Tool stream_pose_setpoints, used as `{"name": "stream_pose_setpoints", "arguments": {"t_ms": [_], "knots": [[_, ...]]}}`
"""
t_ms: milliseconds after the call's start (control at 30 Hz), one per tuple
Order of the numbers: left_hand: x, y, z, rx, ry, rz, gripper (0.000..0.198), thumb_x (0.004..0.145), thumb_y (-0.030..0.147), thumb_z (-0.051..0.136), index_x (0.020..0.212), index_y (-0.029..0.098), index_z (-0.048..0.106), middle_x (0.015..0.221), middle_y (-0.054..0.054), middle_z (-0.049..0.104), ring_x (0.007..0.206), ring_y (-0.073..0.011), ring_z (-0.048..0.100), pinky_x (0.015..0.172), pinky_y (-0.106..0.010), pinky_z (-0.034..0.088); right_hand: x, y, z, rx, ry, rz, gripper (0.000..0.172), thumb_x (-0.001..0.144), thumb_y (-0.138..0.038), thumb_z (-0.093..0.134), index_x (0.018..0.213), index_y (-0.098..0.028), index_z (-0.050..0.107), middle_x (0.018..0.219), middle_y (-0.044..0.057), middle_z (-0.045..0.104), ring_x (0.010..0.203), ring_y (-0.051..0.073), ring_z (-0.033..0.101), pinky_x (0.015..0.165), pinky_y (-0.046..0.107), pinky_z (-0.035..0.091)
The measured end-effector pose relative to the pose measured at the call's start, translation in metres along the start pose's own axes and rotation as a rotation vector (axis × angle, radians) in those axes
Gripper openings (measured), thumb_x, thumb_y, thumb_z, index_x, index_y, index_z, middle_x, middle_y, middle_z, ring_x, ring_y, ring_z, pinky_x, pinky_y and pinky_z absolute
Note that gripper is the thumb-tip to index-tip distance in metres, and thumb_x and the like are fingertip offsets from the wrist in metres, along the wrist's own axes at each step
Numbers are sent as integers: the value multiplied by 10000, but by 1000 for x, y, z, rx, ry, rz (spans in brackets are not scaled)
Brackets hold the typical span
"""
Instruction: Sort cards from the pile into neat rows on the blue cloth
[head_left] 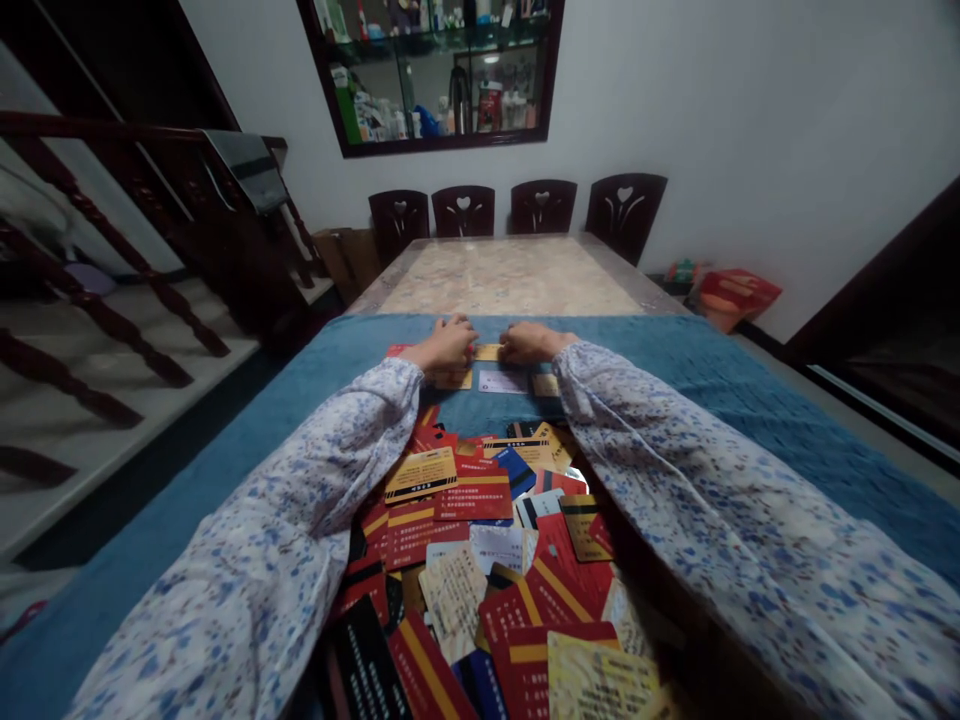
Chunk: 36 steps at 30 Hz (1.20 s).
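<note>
A gold card [488, 352] lies at the far side of the blue cloth, with a hand at each end of it. My left hand [448, 345], fingers bent, pinches its left end. At the right end my right hand [527, 343] is curled with its fingertips closed on the card's edge. Just nearer to me are a white card [502, 382], another gold card [454, 380] partly under my left wrist, and a gold-toned card [545, 385] by my right sleeve. A red card [399, 350] shows beside my left wrist, mostly hidden.
A loose heap of red, gold, black, blue and white cards [472, 490] spreads between my forearms. Blue cloth [337, 400] covers the near part of the long table [517, 275]. Several dark chairs [463, 210] stand at the far end. A wooden railing [112, 300] runs along the left.
</note>
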<state>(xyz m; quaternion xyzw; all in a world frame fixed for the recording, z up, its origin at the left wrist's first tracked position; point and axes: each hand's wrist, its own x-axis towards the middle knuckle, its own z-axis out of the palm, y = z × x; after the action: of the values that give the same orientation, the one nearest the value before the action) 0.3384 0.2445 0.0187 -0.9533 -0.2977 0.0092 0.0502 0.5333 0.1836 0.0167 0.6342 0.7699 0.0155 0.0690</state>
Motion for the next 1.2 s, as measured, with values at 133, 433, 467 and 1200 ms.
{"name": "stream_pose_setpoints", "arguments": {"t_ms": [133,433,467,1200], "knots": [[-23,0,-8,7,49,5,401,875,186,560,1259,153,671,1420,-183,584,1427,-383,341,1063,-525,341,-14,-3,-9,11,46,-47,403,960,-347,622,1320,-182,696,1342,175,661,1192,287,647,911,323,482],[-91,18,-21,-24,84,-8,371,914,197,585,1277,194,660,1381,-155,609,1437,-384,342,1108,-555,328,-58,-29,-25,38,165,-174,293,966,-214,580,1207,-201,746,1237,124,715,1092,250,665,831,300,429],[-100,21,-22,-29,87,-7,377,914,186,582,1284,199,656,1386,-151,607,1443,-377,341,1110,-547,332,-63,-34,-26,36,172,-188,289,965,-206,573,1196,-201,747,1221,122,721,1080,249,666,817,301,422],[-227,62,-23,-101,-21,-29,180,939,277,578,1020,207,723,1240,-117,704,1433,-384,361,1098,-594,307,-119,-139,-14,268,170,-540,178,935,-279,681,1057,-161,737,1135,131,718,973,224,661,744,300,428]]}}
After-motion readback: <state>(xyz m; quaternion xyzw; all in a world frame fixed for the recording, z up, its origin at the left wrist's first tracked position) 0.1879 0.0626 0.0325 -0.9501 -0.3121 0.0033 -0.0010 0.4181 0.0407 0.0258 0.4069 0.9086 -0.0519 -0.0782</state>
